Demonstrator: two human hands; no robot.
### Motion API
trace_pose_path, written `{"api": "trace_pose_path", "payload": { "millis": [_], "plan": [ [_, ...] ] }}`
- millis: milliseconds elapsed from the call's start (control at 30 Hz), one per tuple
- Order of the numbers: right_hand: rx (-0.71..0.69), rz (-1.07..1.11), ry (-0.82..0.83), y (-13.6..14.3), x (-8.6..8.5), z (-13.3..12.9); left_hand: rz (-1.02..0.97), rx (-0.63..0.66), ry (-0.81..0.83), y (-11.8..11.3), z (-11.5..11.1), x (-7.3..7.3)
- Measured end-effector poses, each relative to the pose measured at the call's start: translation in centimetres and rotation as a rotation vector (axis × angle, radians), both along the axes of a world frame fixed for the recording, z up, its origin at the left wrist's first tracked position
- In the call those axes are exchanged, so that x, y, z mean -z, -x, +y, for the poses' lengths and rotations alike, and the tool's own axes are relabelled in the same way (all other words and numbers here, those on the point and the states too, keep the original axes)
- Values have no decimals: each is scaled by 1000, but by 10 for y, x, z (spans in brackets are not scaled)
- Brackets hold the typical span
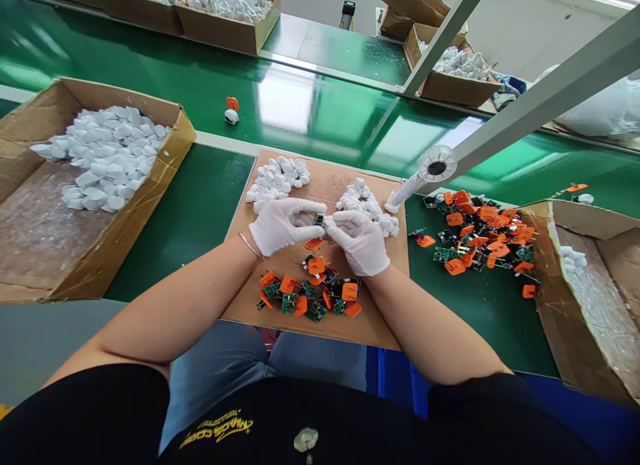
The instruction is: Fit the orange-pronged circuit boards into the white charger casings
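Note:
My left hand, in a white glove, pinches a small dark circuit board between thumb and fingers. An orange piece shows just below it. Right beside, my gloved right hand has its fingertips pressed together on something small and pale that I cannot make out. Both hands are over a brown cardboard sheet. Behind them lie two piles of white caps. Nearer my body, several green boards with orange pieces lie on the sheet.
Large cardboard boxes with white parts flank me at left and right. A heap of orange-tagged boards lies at right, near a slanted metal post and a clear plastic reel. One assembly sits on the green belt.

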State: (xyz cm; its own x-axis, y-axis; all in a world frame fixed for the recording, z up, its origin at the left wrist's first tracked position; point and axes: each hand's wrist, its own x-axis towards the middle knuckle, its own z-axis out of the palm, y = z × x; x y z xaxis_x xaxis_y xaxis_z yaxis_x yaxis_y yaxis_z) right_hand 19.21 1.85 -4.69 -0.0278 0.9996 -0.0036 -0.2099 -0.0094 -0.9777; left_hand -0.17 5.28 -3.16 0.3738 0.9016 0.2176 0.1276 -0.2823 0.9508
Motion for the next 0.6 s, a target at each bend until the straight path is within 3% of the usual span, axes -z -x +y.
{"api": "trace_pose_path", "payload": {
  "millis": [233, 367, 467, 600],
  "plan": [
    [19, -157, -282, -1, 0, -4, 42, 15, -39, -1, 0, -1],
    [37, -354, -468, -4, -3, -1, 71, 0, -83, -2, -1, -2],
    [13, -461, -497, -6, -8, -2, 98, -10, -107, -3, -2, -2],
    [-1, -386, -413, -6, -10, -4, 116, 2, -115, -3, -3, -3]
  ]
}}
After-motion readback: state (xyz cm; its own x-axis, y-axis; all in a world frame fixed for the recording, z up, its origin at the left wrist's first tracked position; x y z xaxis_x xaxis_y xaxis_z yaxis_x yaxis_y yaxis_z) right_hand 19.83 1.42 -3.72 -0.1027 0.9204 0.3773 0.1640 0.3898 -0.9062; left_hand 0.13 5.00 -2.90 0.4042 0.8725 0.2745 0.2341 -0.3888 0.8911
